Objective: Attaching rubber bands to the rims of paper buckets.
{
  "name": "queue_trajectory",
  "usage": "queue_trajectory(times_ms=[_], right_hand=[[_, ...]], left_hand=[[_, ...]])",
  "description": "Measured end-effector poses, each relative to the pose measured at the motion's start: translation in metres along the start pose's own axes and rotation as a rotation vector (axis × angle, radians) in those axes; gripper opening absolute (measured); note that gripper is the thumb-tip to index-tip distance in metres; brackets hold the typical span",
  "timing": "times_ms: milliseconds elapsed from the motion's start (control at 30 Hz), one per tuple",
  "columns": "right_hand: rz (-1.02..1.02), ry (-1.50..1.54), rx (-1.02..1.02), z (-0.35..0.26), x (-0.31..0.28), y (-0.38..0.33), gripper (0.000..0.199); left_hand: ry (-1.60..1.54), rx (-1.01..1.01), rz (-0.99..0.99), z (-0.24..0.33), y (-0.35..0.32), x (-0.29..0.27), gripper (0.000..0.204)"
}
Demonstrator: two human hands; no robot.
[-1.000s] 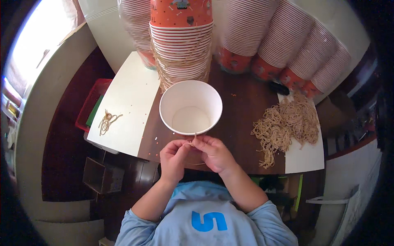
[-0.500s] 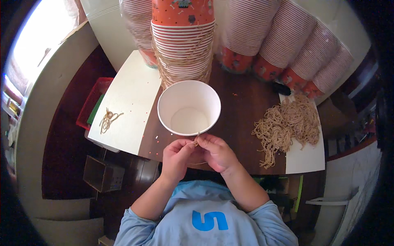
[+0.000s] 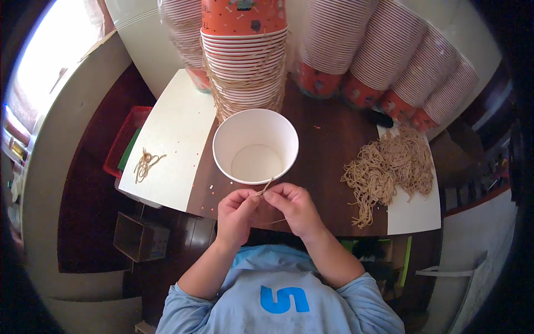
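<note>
Just in front of a white paper bucket [image 3: 256, 142], my two hands pinch a thin tan cord [image 3: 266, 188] between thumbs and fingers. My left hand [image 3: 236, 214] is closed on it from the left, and my right hand [image 3: 293, 206] from the right. A short end of the cord sticks up by the bucket's near rim, and a loop of it hangs below my fingers. The bucket stands upright with its open mouth toward me and nothing inside. Whether the cord is knotted is too small to tell.
Behind the bucket rises a tall stack of nested orange-and-white buckets [image 3: 245, 72] draped with cords. Wrapped bucket stacks [image 3: 384, 47] line the back right. A tangled pile of tan cords [image 3: 389, 167] lies at the right; a few strands [image 3: 148, 165] lie on the white board at left.
My right fingers have shifted slightly, and more of the cord's end now shows above them. Both hands still pinch the cord. The bucket stays in place.
</note>
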State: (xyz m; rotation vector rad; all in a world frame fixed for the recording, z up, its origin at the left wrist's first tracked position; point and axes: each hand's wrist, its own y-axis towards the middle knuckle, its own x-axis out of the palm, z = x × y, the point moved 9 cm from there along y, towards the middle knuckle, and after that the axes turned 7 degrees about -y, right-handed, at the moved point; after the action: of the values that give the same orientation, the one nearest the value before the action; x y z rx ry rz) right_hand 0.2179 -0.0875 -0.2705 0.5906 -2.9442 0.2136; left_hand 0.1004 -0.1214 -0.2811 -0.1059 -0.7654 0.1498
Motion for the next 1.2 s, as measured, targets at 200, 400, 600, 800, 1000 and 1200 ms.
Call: queue_trajectory(times_ms=[200,400,600,800,1000,1200], right_hand=[[-0.032,0.126,0.036,0.001,0.004,-0.001,0.013],[0.025,0.01,-0.057,-0.007,0.001,-0.004,0.015],[-0.079,0.33,0.031,0.006,0.007,-0.002,0.012],[-0.157,0.478,0.06,0.013,0.01,0.0,0.01],[-0.1,0.361,0.052,0.014,0.007,0.001,0.009],[-0.115,0.41,0.044,0.016,0.009,0.002,0.012]], left_hand=[[0.055,0.037,-0.001,-0.001,0.0,-0.002,0.007],[0.273,0.136,0.016,0.009,-0.001,0.0,0.007],[0.202,0.092,0.02,0.007,-0.002,0.001,0.006],[0.114,-0.043,-0.053,-0.005,0.0,0.003,0.01],[0.662,0.608,-0.148,0.041,-0.02,0.031,0.022],[0.906,0.665,-0.131,0.05,-0.023,0.041,0.022]])
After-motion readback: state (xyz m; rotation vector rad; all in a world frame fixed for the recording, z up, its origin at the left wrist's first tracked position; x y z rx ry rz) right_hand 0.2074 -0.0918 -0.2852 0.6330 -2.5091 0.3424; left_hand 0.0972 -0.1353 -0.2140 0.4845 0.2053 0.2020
